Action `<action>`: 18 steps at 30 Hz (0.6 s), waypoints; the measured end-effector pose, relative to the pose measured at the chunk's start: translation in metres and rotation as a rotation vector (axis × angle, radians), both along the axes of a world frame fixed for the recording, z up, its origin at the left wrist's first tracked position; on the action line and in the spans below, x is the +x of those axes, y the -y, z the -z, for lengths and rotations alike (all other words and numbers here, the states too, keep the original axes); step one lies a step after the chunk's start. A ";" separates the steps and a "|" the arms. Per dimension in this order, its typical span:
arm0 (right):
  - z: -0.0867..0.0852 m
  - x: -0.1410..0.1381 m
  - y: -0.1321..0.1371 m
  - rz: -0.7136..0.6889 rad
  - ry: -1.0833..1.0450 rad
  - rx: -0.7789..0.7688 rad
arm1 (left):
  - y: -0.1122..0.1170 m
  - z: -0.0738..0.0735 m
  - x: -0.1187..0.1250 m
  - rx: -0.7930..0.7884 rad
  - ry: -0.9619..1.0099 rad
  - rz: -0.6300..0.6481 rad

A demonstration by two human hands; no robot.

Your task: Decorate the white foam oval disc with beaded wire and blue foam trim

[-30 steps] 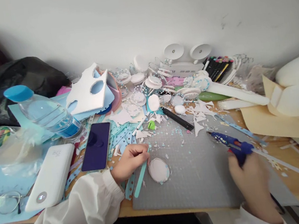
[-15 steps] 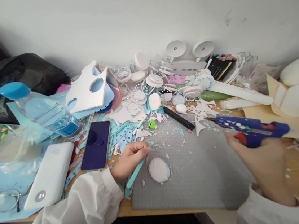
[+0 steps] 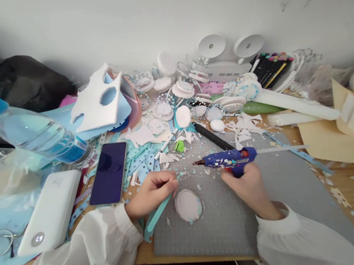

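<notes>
My left hand [image 3: 154, 192] is closed in a pinch on a teal paper strip [image 3: 157, 215], which slants down toward the table's front edge. My right hand [image 3: 250, 188] is wrapped round the grip of a blue hot glue gun [image 3: 227, 160]. Its dark nozzle points left toward my left hand, and a clear glue stick [image 3: 280, 149] sticks out at the back. Between and below both hands lies a round white disc [image 3: 188, 205] with bits of blue at its edge, flat on the grey cutting mat [image 3: 231, 233]. Neither hand touches the disc.
A black pen-like tool [image 3: 211, 136] and paper scraps lie behind the glue gun. Further back are piled white discs [image 3: 183, 89] and markers [image 3: 274, 69]. To the left stand a water bottle [image 3: 41, 134], a phone [image 3: 109, 174] and a white power bank [image 3: 49, 212].
My right hand has carried the glue gun left, from beyond the mat's right side to above its middle. My left hand keeps its pinch on the strip. The view has shifted slightly.
</notes>
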State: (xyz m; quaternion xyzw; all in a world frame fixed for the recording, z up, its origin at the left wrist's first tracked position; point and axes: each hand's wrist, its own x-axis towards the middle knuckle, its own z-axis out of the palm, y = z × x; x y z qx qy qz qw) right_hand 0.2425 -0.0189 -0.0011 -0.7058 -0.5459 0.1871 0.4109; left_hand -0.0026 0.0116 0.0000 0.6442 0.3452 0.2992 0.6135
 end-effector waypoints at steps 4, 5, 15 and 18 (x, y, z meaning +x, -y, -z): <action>0.000 -0.001 0.001 -0.034 0.039 0.014 | 0.000 0.001 0.001 0.010 -0.001 0.030; 0.001 -0.001 0.001 -0.046 0.050 0.022 | 0.000 0.001 0.001 0.013 0.001 0.036; 0.011 -0.001 0.004 -0.100 0.074 0.064 | 0.002 0.001 0.001 0.016 0.032 0.070; 0.011 -0.001 0.005 -0.106 0.089 0.073 | 0.002 0.000 0.001 0.012 0.036 0.073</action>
